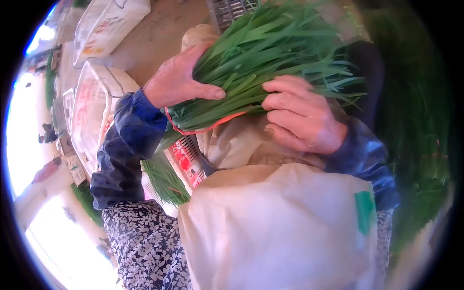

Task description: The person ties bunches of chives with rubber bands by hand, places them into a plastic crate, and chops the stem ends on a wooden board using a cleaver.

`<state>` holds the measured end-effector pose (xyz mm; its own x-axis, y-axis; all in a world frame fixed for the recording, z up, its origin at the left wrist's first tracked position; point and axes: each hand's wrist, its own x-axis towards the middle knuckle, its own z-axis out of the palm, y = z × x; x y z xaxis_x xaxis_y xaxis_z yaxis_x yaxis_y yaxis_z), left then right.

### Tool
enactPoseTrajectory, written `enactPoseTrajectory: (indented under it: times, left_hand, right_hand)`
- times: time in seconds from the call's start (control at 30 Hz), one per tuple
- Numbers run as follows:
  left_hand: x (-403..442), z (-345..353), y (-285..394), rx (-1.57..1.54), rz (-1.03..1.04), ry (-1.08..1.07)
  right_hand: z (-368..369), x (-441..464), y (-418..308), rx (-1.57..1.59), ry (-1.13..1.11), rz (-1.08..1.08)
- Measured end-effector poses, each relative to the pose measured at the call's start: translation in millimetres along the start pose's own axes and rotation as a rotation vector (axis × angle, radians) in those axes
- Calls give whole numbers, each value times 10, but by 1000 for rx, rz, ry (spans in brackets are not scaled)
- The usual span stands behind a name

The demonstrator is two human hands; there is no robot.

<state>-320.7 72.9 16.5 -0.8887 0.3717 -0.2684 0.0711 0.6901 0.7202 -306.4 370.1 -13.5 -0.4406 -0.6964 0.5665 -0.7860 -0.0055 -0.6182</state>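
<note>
A thick bunch of long flat green leaves, like garlic chives [261, 58], lies across my lap with its leaf ends fanning to the upper right. A red band [208, 127] loops round its lower left part. My left hand [179, 79] is closed on the bunch, thumb across the top and fingers hidden behind it. My right hand [307, 116] is at the bunch's lower right edge, its fingers curled against the leaves near the band's visible right end. What those fingers pinch, if anything, is hidden. A pale apron [280, 217] covers my lap.
White plastic crates [92, 104] stand at the left, another white crate [113, 34] behind them. Below my left forearm, more green leaves [166, 176] lie beside a red-and-white basket [186, 159]. A dark grey crate [232, 12] is at the top. Piled greens [415, 121] fill the right side.
</note>
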Motion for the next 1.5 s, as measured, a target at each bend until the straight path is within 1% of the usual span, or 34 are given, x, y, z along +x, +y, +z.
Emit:
enactPoseTrajectory:
  times: [0.03, 0.07, 0.13, 0.17, 0.2, 0.23, 0.27, 0.3, 0.33, 0.37, 0.43, 0.5, 0.6, 0.63, 0.67, 0.7, 0.73, 0.77, 0.83, 0.87, 0.9, 0.97, 1.0, 1.07, 1.1, 1.13, 1.2, 1.23, 1.27, 1.33, 1.37, 1.4, 1.43, 1.5]
  left_hand:
    - [7, 0, 26, 103, -16, 1]
    - [3, 5, 86, 116, -11, -5]
    - [-11, 36, 226, 104, -186, 17]
    - [1, 50, 212, 114, -181, 7]
    - [-13, 93, 154, 24, -208, 76]
    - [-29, 130, 117, -67, -238, 147]
    - [-35, 147, 107, -61, -246, 146]
    - [-24, 166, 119, -57, -258, 176]
    - [-24, 179, 136, -50, -272, 206]
    - [-30, 189, 163, -37, -280, 207]
    - [-25, 252, 251, 120, -267, 246]
    - [4, 306, 352, 116, -258, 250]
    - [10, 344, 476, 165, -308, 279]
    - [-30, 356, 505, 209, -362, 273]
    - [-70, 333, 522, 207, -381, 287]
    - [-93, 290, 529, 169, -332, 268]
    - [-126, 254, 514, 129, -284, 249]
    - [-179, 209, 442, 122, -305, 267]
    - [-340, 46, 241, 252, -31, 396]
    - [-473, -27, 192, 254, -51, 410]
    - [-603, -103, 169, 227, -127, 283]
    - [-832, -137, 212, 149, -285, 56]
    - [-901, -82, 227, 141, -293, 70]
    - [-976, 93, 236, -171, -492, -195]
    - [-1038, 241, 177, -176, -359, -36]
    - [-1096, 311, 143, -192, -349, -22]
    - [-1131, 392, 145, -368, -329, 149]
    - [-1129, 393, 180, -360, -317, 207]
    - [-1121, 385, 217, -372, -312, 218]
    - [-1062, 340, 265, -218, -325, 245]
    - [-1038, 326, 296, -224, -307, 253]
    - [-1018, 308, 329, -168, -347, 223]
    - [-989, 302, 344, -112, -386, 192]
    - [-979, 320, 321, -105, -362, 199]
  right_hand:
    - [-16, -57, 18, -1, 9, 2]
    - [-36, -98, 48, -65, 51, 40]
    - [-109, -152, 114, -135, 112, 84]
    - [-191, -154, 157, -217, 122, 132]
    - [-265, -150, 176, -294, 126, 178]
    - [-317, -146, 163, -449, 142, 257]
    - [-377, -119, 144, -602, 156, 333]
    - [-480, -96, 56, -756, 84, 433]
    - [-566, -34, -41, -824, 87, 459]
    - [-652, 57, -151, -741, 146, 430]
    - [-612, 204, -218, -423, 249, 355]
    - [-355, 287, -77, 27, 280, 402]
    - [3, 265, 297, 320, 334, 655]
    - [25, 276, 309, 335, 317, 642]
    - [24, 304, 297, 558, 253, 793]
    - [23, 340, 285, 777, 179, 941]
    - [66, 322, 325, 784, 154, 934]
    - [129, 269, 403, 802, 138, 899]
    - [176, 252, 450, 830, 103, 853]
    - [189, 262, 429, 855, 164, 849]
    - [202, 283, 421, 880, 225, 843]
    - [166, 291, 441, 896, 185, 860]
    - [147, 306, 448, 893, 167, 883]
    - [162, 340, 372, 900, 144, 897]
    - [189, 355, 343, 722, 99, 790]
    - [201, 377, 326, 540, 55, 678]
    - [191, 421, 300, 539, 44, 692]
    - [215, 428, 308, 617, 115, 679]
    - [227, 445, 313, 696, 186, 661]
    - [149, 536, 252, 652, 168, 687]
    - [126, 585, 209, 735, 175, 729]
    - [97, 642, 191, 812, 189, 768]
    - [111, 652, 220, 785, 195, 762]
    - [210, 599, 324, 550, 121, 738]
